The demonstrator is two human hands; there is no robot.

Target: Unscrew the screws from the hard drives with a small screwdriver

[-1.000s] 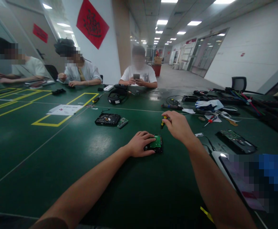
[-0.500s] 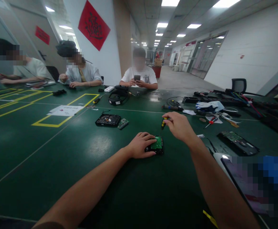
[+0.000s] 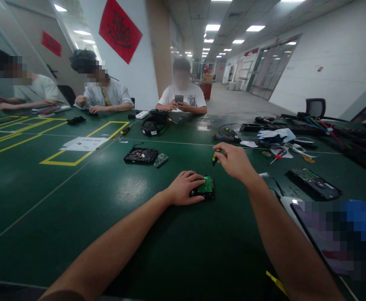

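Green circuit board (image 3: 207, 188) shows on top of the hard drive (image 3: 206, 196), which lies flat on the table (image 3: 60, 225) in front of us. Little changes over the last second: the drive stays put and the screwdriver (image 3: 214, 159) remains at its far right corner, so we judge the work is carrying on at the same spot. Whether the tip touches the drive is too small to tell. Our left hand (image 3: 185, 188) clasps the drive's left end, thumb along the near side, other fingers spread over the top. Our right hand (image 3: 235, 162) pinches the slightly leaning screwdriver by its handle, wrist raised clear of the table. Farther off, an opened drive (image 3: 140, 156) and a loose board (image 3: 161, 160) lie to the left, a larger device (image 3: 314, 184) to the right.
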